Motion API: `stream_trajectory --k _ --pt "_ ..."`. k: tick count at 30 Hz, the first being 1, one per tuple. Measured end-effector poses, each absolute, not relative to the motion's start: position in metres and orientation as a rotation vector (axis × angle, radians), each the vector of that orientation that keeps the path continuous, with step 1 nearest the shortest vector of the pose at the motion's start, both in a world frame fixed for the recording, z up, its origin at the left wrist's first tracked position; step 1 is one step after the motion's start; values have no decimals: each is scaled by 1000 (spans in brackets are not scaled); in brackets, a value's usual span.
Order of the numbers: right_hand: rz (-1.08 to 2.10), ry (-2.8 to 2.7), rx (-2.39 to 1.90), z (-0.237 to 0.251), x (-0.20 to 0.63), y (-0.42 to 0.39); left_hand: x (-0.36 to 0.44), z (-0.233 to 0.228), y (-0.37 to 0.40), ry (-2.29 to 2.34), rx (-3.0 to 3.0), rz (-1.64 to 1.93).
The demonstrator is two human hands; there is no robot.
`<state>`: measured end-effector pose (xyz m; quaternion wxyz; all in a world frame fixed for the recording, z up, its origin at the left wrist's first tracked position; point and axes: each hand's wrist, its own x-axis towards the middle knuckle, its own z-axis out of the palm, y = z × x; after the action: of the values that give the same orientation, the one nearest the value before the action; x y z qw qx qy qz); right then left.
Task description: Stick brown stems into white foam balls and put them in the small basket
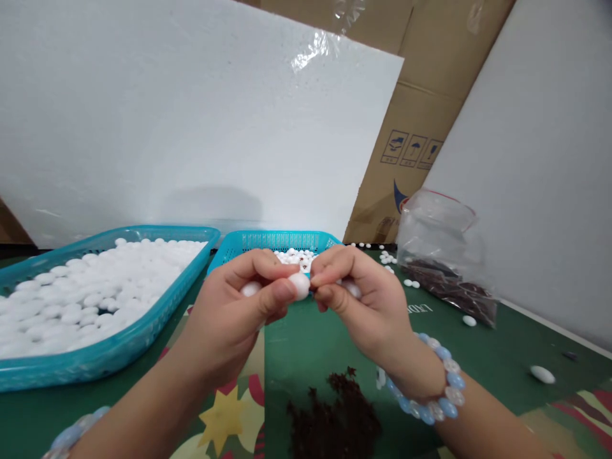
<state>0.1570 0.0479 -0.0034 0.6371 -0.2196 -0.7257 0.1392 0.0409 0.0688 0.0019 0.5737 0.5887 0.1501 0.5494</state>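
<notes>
My left hand (239, 306) is closed, pinching a small white oval ball (300, 287) between thumb and forefinger. A second white ball (251, 289) sits in its curled fingers. Right up against the pinched ball's end is my right hand (368, 299), its thumb and forefinger pressed together on a tiny dark brown bit (313, 287). Another white ball (351, 288) is tucked in the right hand's bent fingers. Below the hands lies a loose heap of dark brown shreds (335, 417) on the green table mat (296, 347).
At the left stands a blue tray (143, 341) full of white balls. A smaller blue basket (229, 245) behind my hands holds more, some with brown spots. A clear bag (440, 223) of brown material stands back right, with several loose white balls (542, 374) around it.
</notes>
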Motion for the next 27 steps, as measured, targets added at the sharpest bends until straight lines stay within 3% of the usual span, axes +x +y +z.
stream_trajectory --k 15,27 --pt "617 -1615 -439 -3 156 50 40 -2 72 339 1614 1427" --pt "550 -1673 -477 0 157 47 40 -5 71 284 1728 1465"
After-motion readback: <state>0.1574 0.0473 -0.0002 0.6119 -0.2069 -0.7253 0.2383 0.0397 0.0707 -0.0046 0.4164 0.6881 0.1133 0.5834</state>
